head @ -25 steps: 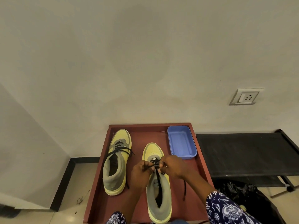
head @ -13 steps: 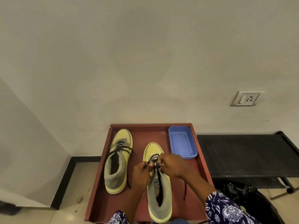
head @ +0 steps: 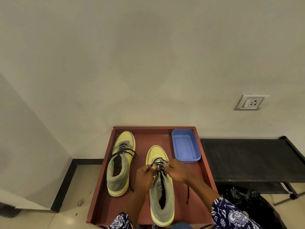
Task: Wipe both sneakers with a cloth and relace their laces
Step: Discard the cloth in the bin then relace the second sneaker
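- left hand point(head: 144, 176) pinches lace point(head: 158, 164) over near sneaker point(head: 161, 187)
- right hand point(head: 179, 171) grips lace too, probably, fingers hidden
- far-left sneaker point(head: 120, 162) untouched

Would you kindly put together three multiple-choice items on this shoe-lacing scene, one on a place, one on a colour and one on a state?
1. Where does the blue tub sit on the red table?
A. far right corner
B. near left corner
C. between the two sneakers

2. What colour are the laces on the sneaker being worked on?
A. white
B. black
C. yellow

3. What are the hands doing?
A. resting flat on the table
B. wiping with a cloth
C. both pinching lace over the right-hand sneaker

Answers: 1 A, the tub sits at the table's far edge, right of the sneakers. 2 B, the laces look black against the yellow toe. 3 C, the left hand and right hand pinch the lace at the eyelets.
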Demonstrator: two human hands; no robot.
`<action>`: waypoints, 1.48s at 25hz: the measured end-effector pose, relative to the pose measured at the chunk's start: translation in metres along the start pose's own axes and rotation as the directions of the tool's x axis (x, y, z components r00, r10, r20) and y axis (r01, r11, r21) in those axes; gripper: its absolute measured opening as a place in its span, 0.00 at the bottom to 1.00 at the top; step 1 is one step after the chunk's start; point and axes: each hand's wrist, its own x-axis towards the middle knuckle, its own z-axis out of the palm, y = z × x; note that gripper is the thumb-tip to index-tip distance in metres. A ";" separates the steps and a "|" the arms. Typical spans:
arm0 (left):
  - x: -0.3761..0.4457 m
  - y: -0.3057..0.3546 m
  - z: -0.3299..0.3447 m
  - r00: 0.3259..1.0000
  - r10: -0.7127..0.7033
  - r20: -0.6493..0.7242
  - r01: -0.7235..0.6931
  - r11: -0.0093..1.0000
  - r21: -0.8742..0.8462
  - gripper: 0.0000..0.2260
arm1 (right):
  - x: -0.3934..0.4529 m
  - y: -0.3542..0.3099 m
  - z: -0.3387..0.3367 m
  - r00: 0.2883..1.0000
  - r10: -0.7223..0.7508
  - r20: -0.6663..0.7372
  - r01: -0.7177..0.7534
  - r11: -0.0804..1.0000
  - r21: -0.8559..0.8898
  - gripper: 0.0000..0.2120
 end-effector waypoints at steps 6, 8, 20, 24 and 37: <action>-0.002 0.002 0.005 0.999 -0.051 -0.013 0.050 0.997 -0.059 0.11 | -0.001 0.006 -0.005 0.998 -0.033 -0.062 0.020 0.982 -0.186 0.11; -0.005 0.004 0.005 0.999 -0.045 -0.012 0.044 0.997 -0.063 0.11 | -0.002 0.010 -0.003 0.988 -0.038 -0.149 -0.002 0.964 -0.264 0.10; -0.013 0.009 0.007 0.998 -0.064 -0.001 0.064 0.995 -0.082 0.10 | -0.007 0.009 0.033 0.840 0.178 -0.513 0.116 0.864 0.490 0.05; -0.016 0.012 0.008 0.999 -0.053 0.002 0.053 0.993 -0.109 0.10 | -0.015 -0.003 0.028 0.842 0.206 -0.499 0.223 0.710 0.669 0.11; -0.023 0.015 0.005 0.999 -0.042 -0.001 0.042 0.993 -0.114 0.11 | -0.024 -0.005 0.017 0.963 0.192 -0.187 0.054 0.546 0.836 0.08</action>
